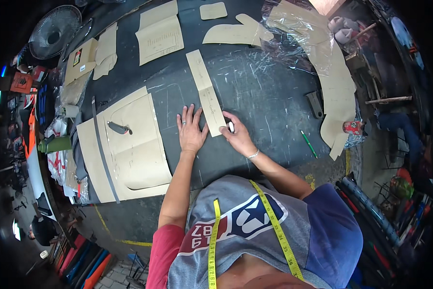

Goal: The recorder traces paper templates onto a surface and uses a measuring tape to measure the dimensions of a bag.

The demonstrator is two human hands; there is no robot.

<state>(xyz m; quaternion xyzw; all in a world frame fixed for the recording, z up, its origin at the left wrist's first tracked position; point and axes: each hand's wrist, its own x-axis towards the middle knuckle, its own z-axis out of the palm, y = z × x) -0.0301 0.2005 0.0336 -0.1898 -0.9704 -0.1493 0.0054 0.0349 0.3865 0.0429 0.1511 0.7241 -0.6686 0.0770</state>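
Observation:
A long, narrow brown cardboard pattern strip lies slanted on the dark table, with a crease across it and handwriting along it. My left hand rests flat on the table just left of the strip's near end, fingers spread and holding nothing. At the right side of that end, my right hand is curled, its thumb touching the strip's edge. A small white piece that looks like chalk shows between its fingers. Left of my hands lie large stacked cardboard patterns with a dark-handled cutting tool on top.
A dark metal ruler crosses the stacked patterns. To the right are a green pen, a black case, a long curved pattern partly under clear plastic, and a red can. More patterns and a fan stand at the far side.

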